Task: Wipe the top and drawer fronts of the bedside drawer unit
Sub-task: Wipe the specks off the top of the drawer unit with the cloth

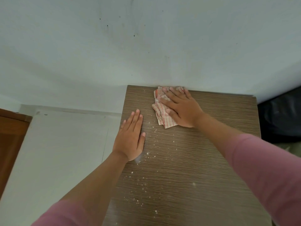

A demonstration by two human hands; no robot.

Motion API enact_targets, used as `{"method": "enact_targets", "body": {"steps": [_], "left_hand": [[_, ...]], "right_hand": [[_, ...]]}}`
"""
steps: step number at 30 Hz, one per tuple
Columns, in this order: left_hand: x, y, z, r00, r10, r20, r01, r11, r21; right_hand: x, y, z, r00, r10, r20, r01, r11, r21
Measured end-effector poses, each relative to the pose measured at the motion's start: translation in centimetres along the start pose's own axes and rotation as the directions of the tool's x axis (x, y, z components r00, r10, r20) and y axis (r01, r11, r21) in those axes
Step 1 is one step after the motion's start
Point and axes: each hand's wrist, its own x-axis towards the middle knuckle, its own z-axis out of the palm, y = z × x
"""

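a: closest to us the unit's top [187, 185] has white crumbs [143, 178] scattered down its left half. how would you clear them well?

b: i'd judge long overlapping pulls toward the near edge, cloth kept flat, gathering the crumbs instead of flicking them onto the floor [57, 152]. fold to a clean face once it loads up.

a: and the hands?

b: the left hand [130, 136] lies flat, fingers together and straight, palm down along the left edge of the top, holding nothing. it looks like a brace. further back, the right hand [180, 108] is spread, fingers splayed, pressing the striped cloth [160, 115] onto the wood.

a: so the cloth sits where?

b: under the right palm, at the back of the top, its far end touching the wall [146, 46]. it pokes out on the left of the hand, apart from the left hand's fingertips. the crumbs lie nearer than both.

a: drawer fronts?

b: out of view, so i'd guess they come later.
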Motion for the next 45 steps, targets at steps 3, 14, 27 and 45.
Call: {"method": "enact_targets", "body": {"steps": [3, 14, 27, 45], "left_hand": [[0.0, 0.0, -0.1, 1.000, 0.001, 0.000, -0.001, 1.000, -0.013], [-0.8, 0.8, -0.4, 1.000, -0.022, 0.010, 0.021, 0.998, 0.065], [-22.0, 1.0, -0.9, 0.960, -0.022, 0.279, 0.057, 0.992, -0.116], [-23.5, 2.9, -0.5, 0.869, -0.100, 0.485, 0.120, 0.993, -0.010]], "right_hand": [[-0.2, -1.0, 0.3, 0.998, 0.056, -0.026, -0.054, 0.997, 0.050], [-4.8, -5.8, 2.1, 0.985, 0.166, -0.045, -0.160, 0.979, 0.123], [-15.0, -15.8, 5.1, 0.933, 0.358, -0.032, -0.341, 0.909, 0.242], [-21.7, -24.2, 7.5, 0.902, 0.431, -0.032, -0.386, 0.837, 0.388]]}}
